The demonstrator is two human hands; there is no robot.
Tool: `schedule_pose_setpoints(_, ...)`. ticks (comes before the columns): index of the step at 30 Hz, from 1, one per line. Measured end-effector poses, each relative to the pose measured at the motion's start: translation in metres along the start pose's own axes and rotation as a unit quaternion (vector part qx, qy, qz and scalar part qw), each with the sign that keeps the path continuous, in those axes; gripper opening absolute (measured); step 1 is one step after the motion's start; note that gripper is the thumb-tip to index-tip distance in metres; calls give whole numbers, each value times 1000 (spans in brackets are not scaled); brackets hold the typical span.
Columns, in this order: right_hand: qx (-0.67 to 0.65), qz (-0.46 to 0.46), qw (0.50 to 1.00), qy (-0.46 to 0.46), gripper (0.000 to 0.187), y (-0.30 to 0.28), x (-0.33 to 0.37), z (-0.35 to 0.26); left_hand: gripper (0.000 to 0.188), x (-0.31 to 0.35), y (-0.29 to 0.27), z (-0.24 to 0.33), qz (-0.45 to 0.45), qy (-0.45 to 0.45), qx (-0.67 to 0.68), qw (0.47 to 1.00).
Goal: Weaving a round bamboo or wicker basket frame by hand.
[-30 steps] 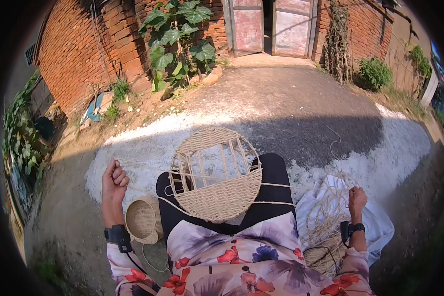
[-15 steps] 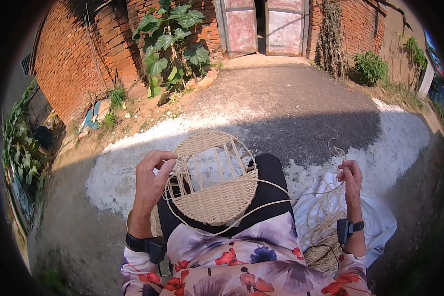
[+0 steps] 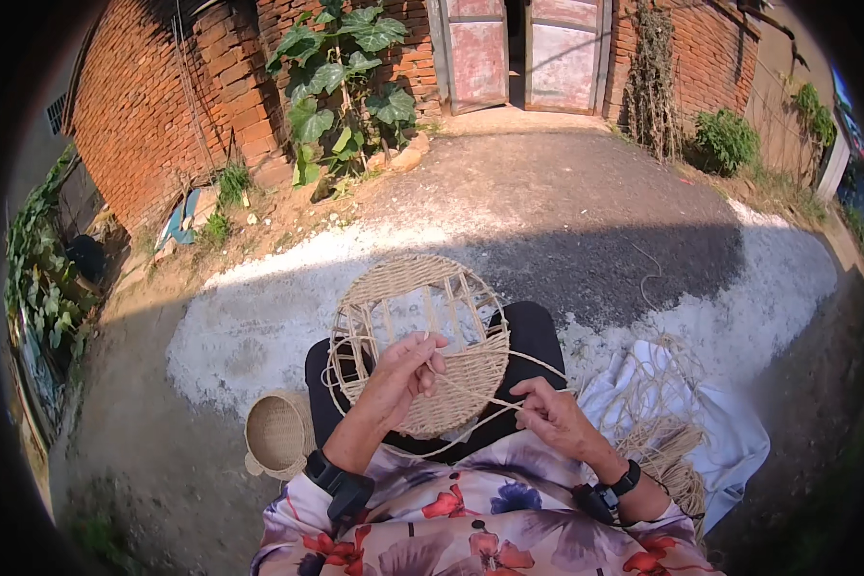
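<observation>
A round woven piece of tan cord (image 3: 477, 365) lies across my dark-trousered lap. Its top and bottom are closely woven, and bare upright strands span the open gap between. My left hand (image 3: 400, 379) is in front of it, thumb and fingers pinched together on the cord (image 3: 480, 393). To its right, beside the lower right rim, my right hand (image 3: 554, 418) also has its fingers closed on that cord. A stretch of it runs between the two hands. Another strand loops beneath the woven piece toward the right.
Beside my left leg stands a small woven basket (image 3: 298, 408). A white cloth (image 3: 730, 451) on the right bears a heap of loose cord (image 3: 662, 446). Farther off are a leafy plant (image 3: 328, 77), a brick wall (image 3: 154, 134) and a double door (image 3: 562, 58), slightly ajar.
My left hand has moved from the woven piece's left rim to the right, in front of it. My right hand has come inward from the far right. The small basket is now uncovered.
</observation>
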State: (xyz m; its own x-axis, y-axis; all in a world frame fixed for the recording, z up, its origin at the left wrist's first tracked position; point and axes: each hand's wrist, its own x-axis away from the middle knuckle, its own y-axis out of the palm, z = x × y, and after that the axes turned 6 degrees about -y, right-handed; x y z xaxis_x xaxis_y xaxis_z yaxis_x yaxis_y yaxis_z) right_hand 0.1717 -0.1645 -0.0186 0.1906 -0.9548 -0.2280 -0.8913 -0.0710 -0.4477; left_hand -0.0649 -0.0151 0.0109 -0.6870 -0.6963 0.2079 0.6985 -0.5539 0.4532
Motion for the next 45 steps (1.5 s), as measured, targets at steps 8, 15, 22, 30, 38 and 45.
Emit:
schedule_pose_setpoints(8, 338, 15, 939, 67, 44, -12, 1, 22, 24, -3, -13, 4, 42, 9, 36, 998)
schedule_pose_setpoints(15, 241, 117, 949, 165, 22, -77, 48, 50, 20, 9, -38, 25, 53, 65, 120, 989)
schedule_pose_setpoints(22, 452, 37, 880, 143, 37, -123, 70, 32, 27, 22, -33, 17, 80, 39, -56, 994)
schedule_pose_setpoints(30, 394, -19, 913, -103, 94, -3, -24, -7, 16, 21, -25, -9, 172, 278, -618, 715)
schedule_pose_setpoints(38, 390, -178, 896, -117, 61, 26, -24, -9, 14, 23, -33, -43, 59, 299, -698, 647)
schedule_pose_setpoints(45, 201, -272, 939, -64, 27, 30, -27, -8, 14, 54, -51, -42, -28, 199, -697, 688)
